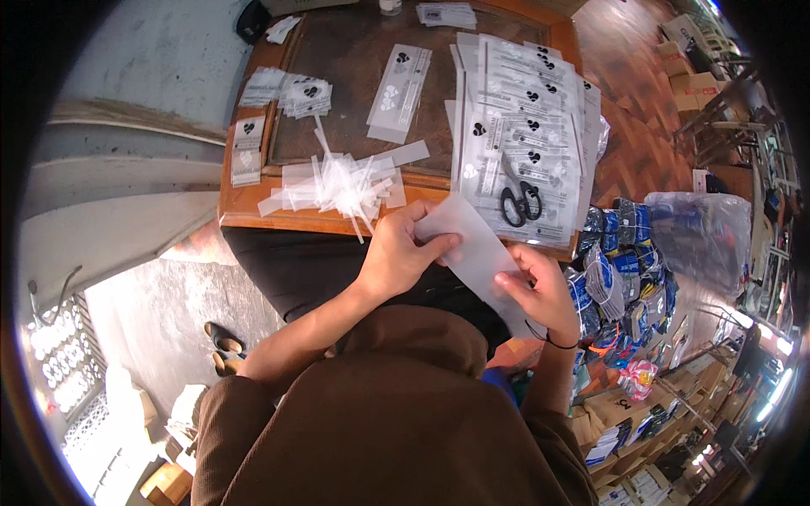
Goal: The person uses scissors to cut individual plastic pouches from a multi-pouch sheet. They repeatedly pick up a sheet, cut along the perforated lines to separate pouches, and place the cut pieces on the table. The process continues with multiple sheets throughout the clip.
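Between my two hands stretches a translucent white plastic strip (477, 250), held tilted above my lap at the table's near edge. My left hand (401, 250) pinches its upper left end, thumb on top. Lower down, my right hand (544, 291) grips the other side, thumb on the surface and fingers behind. Just beyond my left hand lies a loose heap of thin clear offcuts (346, 184). Printed plastic sheets (523, 110) are stacked at the right of the table, and black-handled scissors (521, 202) rest on them. A printed strip (401, 93) lies in the middle.
The wooden table (337, 42) also bears small piles of cut printed pieces (304, 94) at its left and more strips (447, 14) at the far edge. Bundled blue and grey packs (620, 270) sit on the floor at right, near cardboard boxes (696, 88). Sandals (224, 341) lie at left.
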`<state>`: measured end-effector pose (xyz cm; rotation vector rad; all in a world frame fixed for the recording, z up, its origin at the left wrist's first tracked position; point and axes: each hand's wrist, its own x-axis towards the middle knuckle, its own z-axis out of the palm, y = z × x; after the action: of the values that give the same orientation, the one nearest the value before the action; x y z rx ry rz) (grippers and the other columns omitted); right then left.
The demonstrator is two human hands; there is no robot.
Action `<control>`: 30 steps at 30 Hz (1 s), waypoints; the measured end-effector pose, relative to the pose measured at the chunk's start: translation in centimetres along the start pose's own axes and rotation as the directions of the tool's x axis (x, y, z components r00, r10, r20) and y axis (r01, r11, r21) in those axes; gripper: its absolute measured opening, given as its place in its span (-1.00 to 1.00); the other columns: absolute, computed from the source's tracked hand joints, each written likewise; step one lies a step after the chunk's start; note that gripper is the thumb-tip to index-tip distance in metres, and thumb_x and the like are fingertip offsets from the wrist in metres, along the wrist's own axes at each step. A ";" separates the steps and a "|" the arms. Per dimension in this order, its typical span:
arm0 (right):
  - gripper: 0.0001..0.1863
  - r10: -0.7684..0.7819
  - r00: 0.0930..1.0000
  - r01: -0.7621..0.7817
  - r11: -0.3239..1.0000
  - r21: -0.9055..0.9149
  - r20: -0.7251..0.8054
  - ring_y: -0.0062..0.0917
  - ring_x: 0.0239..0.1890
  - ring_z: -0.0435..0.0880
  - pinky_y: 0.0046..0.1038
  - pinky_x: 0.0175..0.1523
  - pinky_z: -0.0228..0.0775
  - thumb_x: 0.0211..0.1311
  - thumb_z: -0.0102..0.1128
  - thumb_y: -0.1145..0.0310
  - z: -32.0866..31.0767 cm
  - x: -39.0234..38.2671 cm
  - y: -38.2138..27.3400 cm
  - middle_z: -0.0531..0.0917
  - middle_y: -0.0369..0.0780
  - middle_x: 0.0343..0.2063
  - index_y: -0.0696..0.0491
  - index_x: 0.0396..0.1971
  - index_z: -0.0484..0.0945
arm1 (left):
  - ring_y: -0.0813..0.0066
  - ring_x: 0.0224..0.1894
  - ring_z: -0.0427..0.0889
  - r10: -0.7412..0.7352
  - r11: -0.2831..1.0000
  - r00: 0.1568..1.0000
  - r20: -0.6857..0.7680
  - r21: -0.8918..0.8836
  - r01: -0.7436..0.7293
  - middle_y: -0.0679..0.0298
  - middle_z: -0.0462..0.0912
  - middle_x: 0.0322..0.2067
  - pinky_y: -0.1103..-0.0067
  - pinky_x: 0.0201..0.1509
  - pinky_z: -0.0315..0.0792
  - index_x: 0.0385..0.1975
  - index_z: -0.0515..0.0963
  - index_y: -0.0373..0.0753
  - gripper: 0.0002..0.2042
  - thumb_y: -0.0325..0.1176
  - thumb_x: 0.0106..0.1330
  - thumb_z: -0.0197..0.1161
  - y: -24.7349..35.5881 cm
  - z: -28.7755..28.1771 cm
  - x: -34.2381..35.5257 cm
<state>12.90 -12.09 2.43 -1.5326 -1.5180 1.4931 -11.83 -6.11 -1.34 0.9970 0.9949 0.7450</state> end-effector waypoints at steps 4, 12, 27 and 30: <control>-0.85 -0.007 0.996 0.001 0.997 -0.071 -0.088 -0.68 -0.42 0.64 -0.52 -0.29 0.47 0.40 0.31 0.42 2.7 1.5 -0.4 0.68 -0.23 -0.49 0.19 -0.17 0.63 | 0.54 -0.37 0.77 0.059 0.989 0.997 -0.052 0.139 -0.052 0.19 0.79 -0.41 0.57 -0.24 0.64 -0.10 0.65 -0.39 -0.79 -0.49 0.33 0.45 -0.3 -0.1 -1.1; -0.76 0.107 0.918 -0.146 0.986 -0.075 -0.382 -0.75 -0.56 0.45 -0.51 -0.45 0.25 0.49 0.23 0.32 2.5 6.2 -0.6 0.48 -0.29 -0.68 0.19 -0.33 0.60 | 0.11 0.14 0.70 0.552 0.679 0.828 -0.099 0.630 -0.377 0.05 0.71 0.06 0.33 0.26 0.55 0.06 0.62 -0.32 -0.62 -0.55 0.22 0.46 1.1 -5.3 -1.4; -0.79 -0.312 0.863 -0.066 0.710 -0.701 -0.398 0.06 -0.51 0.68 -0.03 -0.40 0.45 0.40 0.23 0.31 4.1 12.9 -1.9 0.64 0.08 -0.62 0.14 -0.35 0.67 | -0.07 0.56 0.22 0.494 0.336 0.858 -0.141 0.941 -0.039 0.05 0.37 0.46 0.09 0.59 0.17 0.15 0.57 -0.34 -0.54 -0.56 0.20 0.42 -1.4 -13.7 -5.5; -0.80 -0.245 0.888 -0.071 0.764 -0.641 -0.389 0.05 -0.51 0.68 -0.03 -0.40 0.45 0.40 0.23 0.32 5.0 12.8 -2.3 0.64 0.08 -0.61 0.14 -0.34 0.68 | -0.08 0.56 0.20 0.498 0.378 0.855 -0.142 0.923 -0.067 0.06 0.37 0.47 0.09 0.59 0.17 0.15 0.58 -0.33 -0.53 -0.58 0.19 0.41 -1.4 -13.8 -5.6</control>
<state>4.59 -1.43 -1.08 -1.9652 -1.8590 0.4686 -26.63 -6.94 -3.64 2.0967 1.6994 0.6977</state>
